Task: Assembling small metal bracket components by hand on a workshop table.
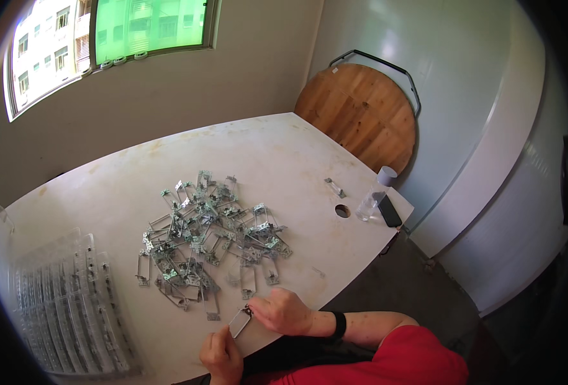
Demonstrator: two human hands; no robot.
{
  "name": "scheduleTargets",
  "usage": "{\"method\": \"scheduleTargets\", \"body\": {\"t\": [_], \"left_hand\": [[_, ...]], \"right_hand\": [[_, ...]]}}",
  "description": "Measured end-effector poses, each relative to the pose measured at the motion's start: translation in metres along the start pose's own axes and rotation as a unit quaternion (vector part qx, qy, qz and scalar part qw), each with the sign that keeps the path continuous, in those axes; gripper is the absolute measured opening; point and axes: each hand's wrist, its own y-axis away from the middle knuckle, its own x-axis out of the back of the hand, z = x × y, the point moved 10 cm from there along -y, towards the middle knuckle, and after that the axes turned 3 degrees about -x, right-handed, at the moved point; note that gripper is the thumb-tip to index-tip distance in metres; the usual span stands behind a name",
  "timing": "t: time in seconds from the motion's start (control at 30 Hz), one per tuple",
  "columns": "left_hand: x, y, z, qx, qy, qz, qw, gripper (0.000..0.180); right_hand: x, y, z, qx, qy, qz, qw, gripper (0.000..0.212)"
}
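Close to the table's near edge, both my hands are on one small metal bracket with a narrow, rectangular wire frame [243, 327]. My right hand [282, 312] pinches its upper end, where a dark part shows beside the fingertips. At the lower end, the closed fingers of my left hand [221, 357] grip the frame and partly hide it. Just beyond my hands lies a tangled pile of similar metal brackets [200, 224], silver with a greenish sheen. One loose bracket [248, 282] lies at the pile's near side, close to my right hand.
Stacked clear plastic trays [72, 308] with metal parts stand at the table's left. On the right of the white table [309, 154] are a single bracket [335, 187], a round hole [342, 211], a clear bottle [370, 202] and a black phone-like object [389, 211]. A round wooden tabletop [361, 115] leans behind.
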Motion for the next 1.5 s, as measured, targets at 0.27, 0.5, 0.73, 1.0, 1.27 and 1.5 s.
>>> {"method": "scheduleTargets", "body": {"t": [0.27, 0.5, 0.73, 1.0, 1.27, 1.5], "left_hand": [[-0.002, -0.012, 0.001, 0.002, 0.035, 0.019, 0.999, 0.020], [-0.009, -0.026, -0.005, 0.030, 0.066, 0.028, 0.997, 0.021], [-0.003, -0.016, -0.006, 0.034, 0.060, 0.028, 0.997, 0.022], [-0.003, -0.016, -0.005, 0.031, 0.061, 0.032, 0.997, 0.023], [-0.004, -0.017, -0.004, 0.013, 0.056, 0.042, 0.997, 0.022], [-0.004, -0.015, -0.006, 0.006, 0.053, 0.044, 0.998, 0.021]], "right_hand": [[0.014, -0.006, 0.007, -0.019, -0.018, -0.012, 1.000, 0.011], [0.026, -0.011, 0.017, -0.023, -0.052, 0.025, 0.998, 0.013], [0.024, -0.003, 0.009, -0.038, -0.056, 0.013, 0.998, 0.013], [0.022, -0.007, -0.001, -0.002, -0.051, 0.019, 0.998, 0.018], [0.019, -0.007, -0.003, 0.016, -0.021, -0.024, 0.999, 0.022], [0.018, -0.007, -0.004, 0.029, -0.020, -0.002, 0.999, 0.024]]}}
